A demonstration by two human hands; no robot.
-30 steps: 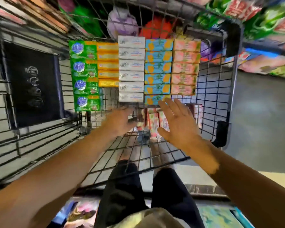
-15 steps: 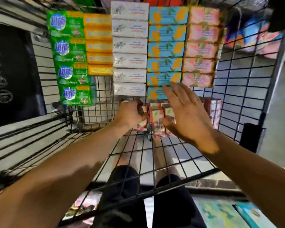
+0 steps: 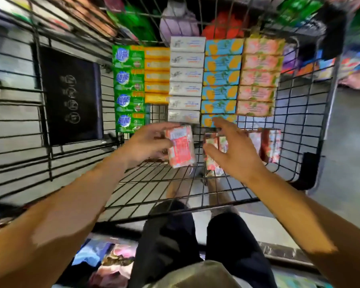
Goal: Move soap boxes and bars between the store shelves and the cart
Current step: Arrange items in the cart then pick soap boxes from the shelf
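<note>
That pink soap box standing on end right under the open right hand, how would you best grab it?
From above, I'd say. The pink soap box stands upright on the cart floor with its top end free, so the right hand could pinch its two broad faces near the top. Neighbouring pink boxes crowd its right side, so a sideways approach looks awkward.

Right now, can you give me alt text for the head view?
The left hand holds a pink soap box lifted above the wire cart, while the open right hand reaches toward more pink boxes standing on the cart floor. Beyond them, neat rows of green, yellow, white, blue and pink soap boxes fill the cart's far end.
</note>
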